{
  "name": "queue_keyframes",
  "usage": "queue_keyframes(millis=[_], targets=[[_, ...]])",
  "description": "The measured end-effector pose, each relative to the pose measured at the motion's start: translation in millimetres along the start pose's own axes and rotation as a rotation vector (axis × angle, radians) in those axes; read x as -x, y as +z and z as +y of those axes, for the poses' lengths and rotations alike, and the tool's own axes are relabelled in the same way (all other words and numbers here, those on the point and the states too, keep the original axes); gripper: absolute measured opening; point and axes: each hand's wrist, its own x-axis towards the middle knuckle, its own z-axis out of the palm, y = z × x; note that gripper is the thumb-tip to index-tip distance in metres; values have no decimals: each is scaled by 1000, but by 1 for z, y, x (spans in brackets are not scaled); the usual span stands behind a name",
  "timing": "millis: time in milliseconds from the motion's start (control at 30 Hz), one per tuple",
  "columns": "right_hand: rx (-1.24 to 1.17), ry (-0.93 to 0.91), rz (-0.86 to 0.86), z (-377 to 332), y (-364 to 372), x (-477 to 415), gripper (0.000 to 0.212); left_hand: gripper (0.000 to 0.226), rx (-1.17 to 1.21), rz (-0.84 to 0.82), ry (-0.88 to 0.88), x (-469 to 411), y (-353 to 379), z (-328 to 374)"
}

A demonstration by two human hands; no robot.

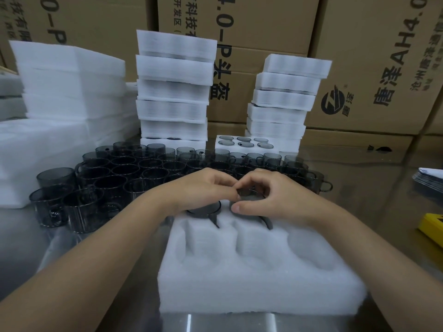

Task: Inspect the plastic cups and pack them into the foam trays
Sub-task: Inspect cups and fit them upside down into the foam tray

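Smoky grey cups, white foam tray, brown boxes

This looks like a packing station in a factory storeroom or warehouse. Brown cardboard cartons, printed with Chinese characters and a logo, are piled into a wall along the far side. In front of them stand tall stacks of white foam trays, with foam sheets heaped at the far left. Dozens of identical smoky plastic cups crowd the shiny metal worktop, behind a part-filled foam tray at the near edge.
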Motion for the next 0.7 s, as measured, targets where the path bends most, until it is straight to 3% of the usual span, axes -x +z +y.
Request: queue_keyframes(millis=[133, 267, 433, 700], targets=[[-82, 32, -49, -1, 0, 1, 43, 20, -54, 14, -22, 1, 1, -1], [-55, 142, 78, 1, -1, -2, 57, 25, -65, -10, -14, 1, 0, 0], [189, 214, 53, 6, 1, -3, 41, 22, -46, -20, -17, 1, 0, 0], [233, 198, 16, 12, 1, -6, 31, 28, -63, -61, -12, 1, 1, -3]])
